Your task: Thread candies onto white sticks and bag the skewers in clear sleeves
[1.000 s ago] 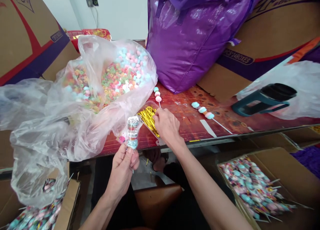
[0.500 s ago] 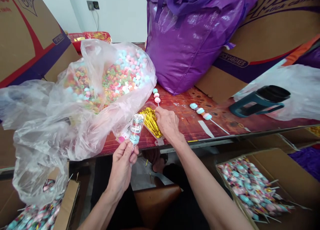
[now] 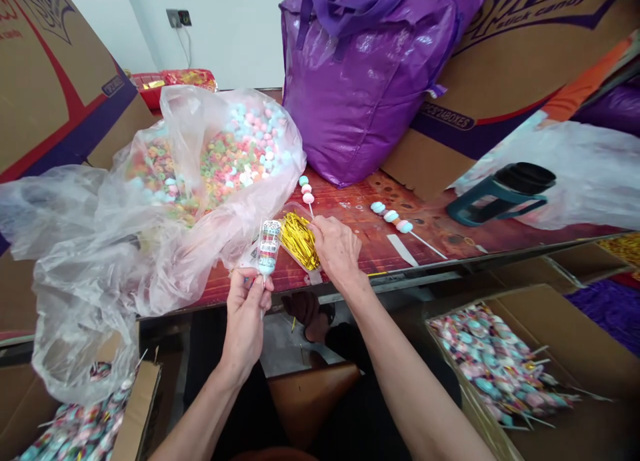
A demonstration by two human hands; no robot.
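Observation:
My left hand (image 3: pixel 247 311) pinches the stick of a marshmallow pop (image 3: pixel 269 247) in a clear printed wrapper, holding it upright at the table's near edge. Just right of it, a clear tray holds a pile of gold twist ties (image 3: pixel 299 239). My right hand (image 3: pixel 337 251) is over the right side of this pile, thumb and fingers closed together at the ties; what they grip is hidden. Behind that hand lies an unwrapped marshmallow stick (image 3: pixel 307 193). Another marshmallow skewer (image 3: pixel 391 217) lies on the table further right.
A clear plastic bag (image 3: pixel 210 237) of marshmallows and ring-shaped candy spreads over the left. Behind stand a purple bag (image 3: pixel 360 94) and cartons (image 3: pixel 540 54). A teal bottle (image 3: pixel 493 201) lies right. Open boxes of wrapped pops (image 3: pixel 493 361) sit below, both sides.
The view has shifted slightly, so the table things appear further left. The wrapped pop is a little more upright in my left hand. My right hand stays at the gold ties.

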